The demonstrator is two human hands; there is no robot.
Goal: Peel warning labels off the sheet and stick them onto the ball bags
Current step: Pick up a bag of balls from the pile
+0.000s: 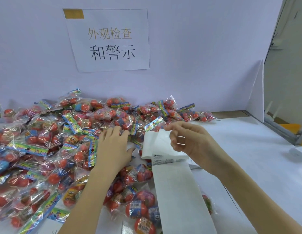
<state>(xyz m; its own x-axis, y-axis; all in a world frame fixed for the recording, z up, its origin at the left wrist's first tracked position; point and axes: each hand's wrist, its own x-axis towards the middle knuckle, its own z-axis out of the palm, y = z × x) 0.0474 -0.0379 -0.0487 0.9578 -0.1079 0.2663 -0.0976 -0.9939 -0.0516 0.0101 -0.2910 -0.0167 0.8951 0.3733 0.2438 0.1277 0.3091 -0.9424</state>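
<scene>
Hands on crinkly bags, label sheet.

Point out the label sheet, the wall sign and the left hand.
label sheet (pixel 179 191), head view, blank lower strip.
wall sign (pixel 111 43), head view, middle of the paper.
left hand (pixel 113 146), head view, back of hand.

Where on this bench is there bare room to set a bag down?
Free: the white table right of the label sheet, toward the metal frame. Crowded: the ball bags heap fills the left and middle, under the left hand.

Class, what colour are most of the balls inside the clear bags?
Mostly red-orange balls, with a few blue ones, clearest in the head view.
</scene>
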